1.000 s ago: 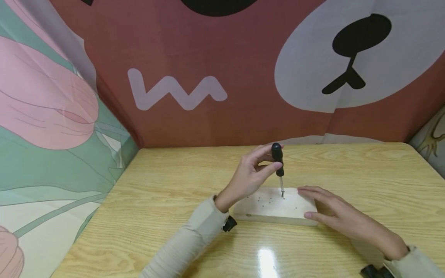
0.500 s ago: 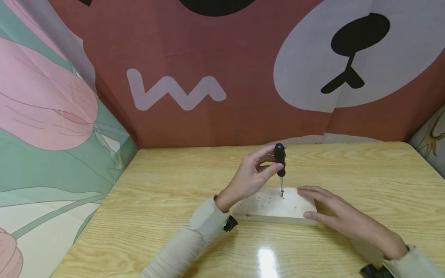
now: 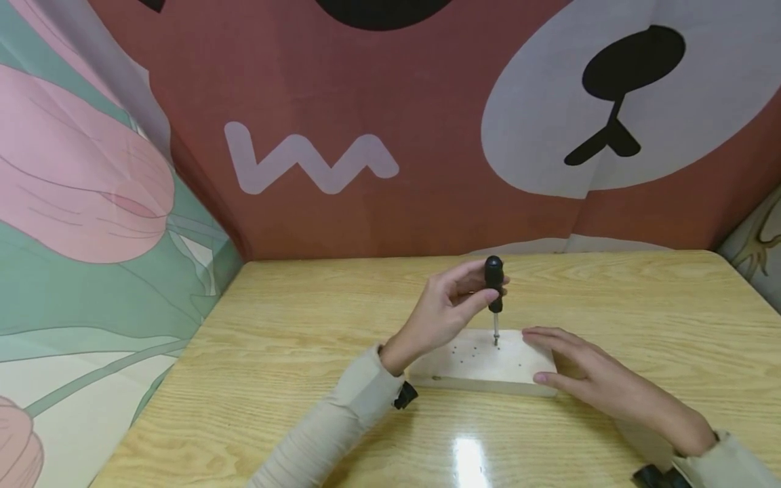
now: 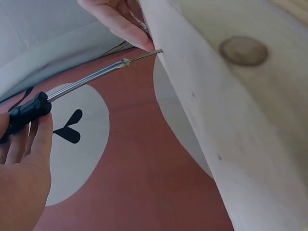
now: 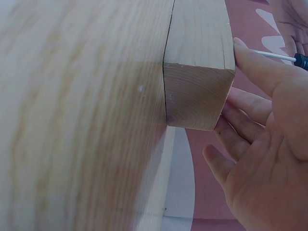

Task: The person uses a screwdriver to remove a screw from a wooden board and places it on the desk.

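Note:
A black-handled screwdriver (image 3: 494, 271) stands nearly upright over a pale wooden block (image 3: 482, 371). My left hand (image 3: 436, 312) holds its handle between thumb and fingers. In the left wrist view, the tip of the screwdriver's metal shaft (image 4: 79, 84) meets the head of a threaded screw (image 4: 143, 56), whose point is at the block's face. Several small dark holes dot the top of the block. My right hand (image 3: 588, 371) grips the block's right end, thumb at the front edge and fingers toward the back. The right wrist view shows the block's end grain (image 5: 197, 96) beside those fingers.
The block lies on a wood-grain table (image 3: 274, 379). Behind the table hangs a reddish-brown cloth (image 3: 427, 210) with a cartoon face. A floral cloth (image 3: 91, 285) stands at the left. Black straps (image 3: 405, 395) show at the cuffs.
The screwdriver's handle has shifted slightly right and now stands more upright. My left fingers have turned a little around it. My right hand and the block stay in place.

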### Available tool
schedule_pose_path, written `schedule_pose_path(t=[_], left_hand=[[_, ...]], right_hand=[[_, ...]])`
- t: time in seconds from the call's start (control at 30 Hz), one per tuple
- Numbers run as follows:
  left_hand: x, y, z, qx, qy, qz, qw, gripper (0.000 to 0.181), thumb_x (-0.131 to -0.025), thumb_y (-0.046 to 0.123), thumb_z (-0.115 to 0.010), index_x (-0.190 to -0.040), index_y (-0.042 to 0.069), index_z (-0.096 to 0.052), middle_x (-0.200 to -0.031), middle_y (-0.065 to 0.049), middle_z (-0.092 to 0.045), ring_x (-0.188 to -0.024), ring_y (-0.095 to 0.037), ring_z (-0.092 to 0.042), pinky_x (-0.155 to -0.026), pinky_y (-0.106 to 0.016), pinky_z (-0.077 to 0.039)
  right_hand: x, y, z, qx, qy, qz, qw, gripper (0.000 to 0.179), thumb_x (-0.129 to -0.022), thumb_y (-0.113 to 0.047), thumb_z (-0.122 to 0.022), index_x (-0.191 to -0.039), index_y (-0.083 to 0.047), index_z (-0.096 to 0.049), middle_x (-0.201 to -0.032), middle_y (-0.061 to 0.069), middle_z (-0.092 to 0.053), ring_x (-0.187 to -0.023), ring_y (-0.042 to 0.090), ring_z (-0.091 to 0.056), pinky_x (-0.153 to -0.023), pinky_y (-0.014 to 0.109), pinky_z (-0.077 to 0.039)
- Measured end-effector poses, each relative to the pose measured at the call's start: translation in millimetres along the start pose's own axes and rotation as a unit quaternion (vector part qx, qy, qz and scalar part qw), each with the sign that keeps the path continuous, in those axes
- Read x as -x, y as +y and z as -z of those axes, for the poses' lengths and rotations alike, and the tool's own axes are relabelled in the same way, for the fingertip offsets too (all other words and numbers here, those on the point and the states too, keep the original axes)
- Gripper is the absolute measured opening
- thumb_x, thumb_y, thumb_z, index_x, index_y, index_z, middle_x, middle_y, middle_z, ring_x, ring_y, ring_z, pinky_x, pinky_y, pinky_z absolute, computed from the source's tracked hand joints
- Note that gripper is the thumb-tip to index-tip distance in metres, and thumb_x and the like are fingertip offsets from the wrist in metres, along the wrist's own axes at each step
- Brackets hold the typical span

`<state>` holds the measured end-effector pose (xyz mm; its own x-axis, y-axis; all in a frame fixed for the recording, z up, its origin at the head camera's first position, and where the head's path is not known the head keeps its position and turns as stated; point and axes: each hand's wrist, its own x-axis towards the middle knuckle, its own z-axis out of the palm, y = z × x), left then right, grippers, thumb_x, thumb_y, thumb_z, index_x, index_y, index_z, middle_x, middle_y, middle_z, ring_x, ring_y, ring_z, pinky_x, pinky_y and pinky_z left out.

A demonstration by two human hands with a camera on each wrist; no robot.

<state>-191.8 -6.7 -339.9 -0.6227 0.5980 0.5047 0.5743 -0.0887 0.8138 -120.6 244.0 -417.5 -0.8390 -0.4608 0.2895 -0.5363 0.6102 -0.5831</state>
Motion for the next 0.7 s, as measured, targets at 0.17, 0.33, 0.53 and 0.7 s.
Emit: schedule_pose_path(t=[0.17,0.33,0.53,0.7], left_hand=[[1.0,3.4,1.4,0.007,-0.007,0.021,0.9997,0.038,-0.099,-0.001,-0.056,-0.137,-0.004,-0.052,-0.122,-0.027,-0.066,-0.110,-0.035,-0.068,-0.094,-0.029,-0.057],[1.3,4.3,1.9,0.010,0.008,0.040,0.9991,0.039,-0.097,-0.002,-0.060,-0.135,-0.003,-0.054,-0.120,-0.027,-0.067,-0.109,-0.033,-0.069,-0.093,-0.029,-0.058],[0.6,0.6,-0.4,0.012,0.042,0.028,0.9987,0.039,-0.090,-0.005,-0.067,-0.129,-0.005,-0.057,-0.114,-0.028,-0.068,-0.102,-0.033,-0.070,-0.087,-0.030,-0.060],[-0.2,-1.9,-3.1,0.021,0.057,-0.003,0.9981,0.039,-0.089,-0.007,-0.067,-0.127,-0.008,-0.057,-0.112,-0.030,-0.067,-0.101,-0.040,-0.069,-0.085,-0.031,-0.061]], right_hand=[[0.2,0.1,0.8,0.002,-0.008,-0.010,0.9999,0.055,-0.092,-0.025,-0.071,-0.142,-0.015,-0.053,-0.143,0.008,-0.055,-0.132,-0.001,-0.042,-0.098,-0.001,-0.030],[-0.9,0.4,1.9,0.006,-0.019,-0.018,0.9996,0.055,-0.093,-0.027,-0.070,-0.143,-0.015,-0.052,-0.143,0.008,-0.055,-0.131,0.018,-0.048,-0.098,0.001,-0.033],[-0.8,1.3,1.2,0.009,-0.013,-0.011,0.9998,0.054,-0.092,-0.026,-0.071,-0.142,-0.014,-0.053,-0.142,0.008,-0.056,-0.131,0.007,-0.047,-0.098,0.001,-0.032],[-0.9,1.4,0.4,0.006,-0.012,-0.010,0.9999,0.054,-0.092,-0.026,-0.071,-0.142,-0.014,-0.053,-0.142,0.008,-0.056,-0.131,-0.004,-0.042,-0.098,-0.001,-0.031]])
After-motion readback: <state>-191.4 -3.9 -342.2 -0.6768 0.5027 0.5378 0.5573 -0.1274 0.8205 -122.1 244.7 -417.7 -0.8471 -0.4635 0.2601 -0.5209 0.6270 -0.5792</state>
